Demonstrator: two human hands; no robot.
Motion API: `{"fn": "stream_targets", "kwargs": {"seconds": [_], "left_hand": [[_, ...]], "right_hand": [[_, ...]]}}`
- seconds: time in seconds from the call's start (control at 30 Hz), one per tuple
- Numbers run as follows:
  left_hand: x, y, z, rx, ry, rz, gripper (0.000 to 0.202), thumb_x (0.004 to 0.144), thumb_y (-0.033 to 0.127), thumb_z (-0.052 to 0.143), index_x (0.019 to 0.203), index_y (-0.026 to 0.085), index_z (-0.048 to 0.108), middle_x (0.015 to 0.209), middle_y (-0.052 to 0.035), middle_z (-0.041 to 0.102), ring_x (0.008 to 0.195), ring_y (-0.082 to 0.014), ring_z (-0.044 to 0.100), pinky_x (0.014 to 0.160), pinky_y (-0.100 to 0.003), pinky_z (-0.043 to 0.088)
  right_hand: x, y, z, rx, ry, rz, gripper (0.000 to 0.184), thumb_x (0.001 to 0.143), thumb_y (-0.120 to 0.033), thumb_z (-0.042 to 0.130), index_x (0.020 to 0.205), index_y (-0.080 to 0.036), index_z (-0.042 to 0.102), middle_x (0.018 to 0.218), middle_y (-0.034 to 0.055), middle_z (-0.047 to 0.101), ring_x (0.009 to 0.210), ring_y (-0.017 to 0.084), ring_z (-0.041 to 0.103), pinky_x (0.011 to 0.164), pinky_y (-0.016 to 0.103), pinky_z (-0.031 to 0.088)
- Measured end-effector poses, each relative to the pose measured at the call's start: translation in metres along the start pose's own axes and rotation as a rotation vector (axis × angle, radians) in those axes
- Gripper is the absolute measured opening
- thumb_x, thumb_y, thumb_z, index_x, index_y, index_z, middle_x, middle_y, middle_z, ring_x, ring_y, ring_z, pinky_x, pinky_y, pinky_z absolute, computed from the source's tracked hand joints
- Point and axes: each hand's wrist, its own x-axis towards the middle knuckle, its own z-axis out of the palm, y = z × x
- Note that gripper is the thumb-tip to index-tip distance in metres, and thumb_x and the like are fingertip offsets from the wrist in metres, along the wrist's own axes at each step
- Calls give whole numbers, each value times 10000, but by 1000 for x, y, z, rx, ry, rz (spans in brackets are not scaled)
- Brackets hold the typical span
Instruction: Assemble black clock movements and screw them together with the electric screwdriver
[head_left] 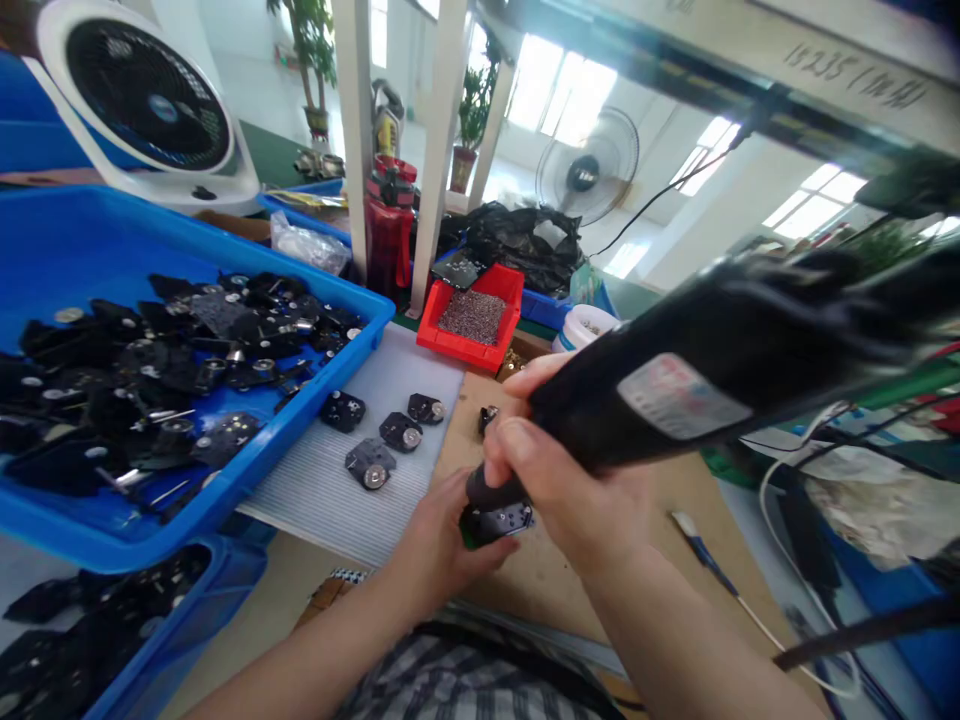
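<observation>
Right hand [574, 495] grips a black cylindrical power tool [592, 400], nose down over a flat black part [502, 520]; left hand [442, 530] holds that part.

Over on the left stood a tub [67, 230], a fan [150, 100] behind it; four loose parts [367, 465] lay between tub and left hand [442, 535].
</observation>
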Motion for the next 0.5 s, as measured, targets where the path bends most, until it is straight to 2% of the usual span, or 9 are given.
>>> {"fn": "stream_targets", "kwargs": {"seconds": [0.2,0.5], "left_hand": [[0,2,-1,1,2,20,492,739,246,756,1199,234,585,1126,-54,694,1025,-270,633,881,-398,512],[-2,0,0,6,0,6,493,742,244,729,1213,242,585,1130,-48,705,994,-271,652,866,-418,533]], "right_hand": [[3,-12,-3,29,42,8,155,738,-188,712,864,-232,634,569,-78,563,434,85,504,472,236,451],[-2,-4,-7,-9,30,53,197,731,-227,738,900,-229,638,606,-66,567,482,93,516,485,234,449]]}}
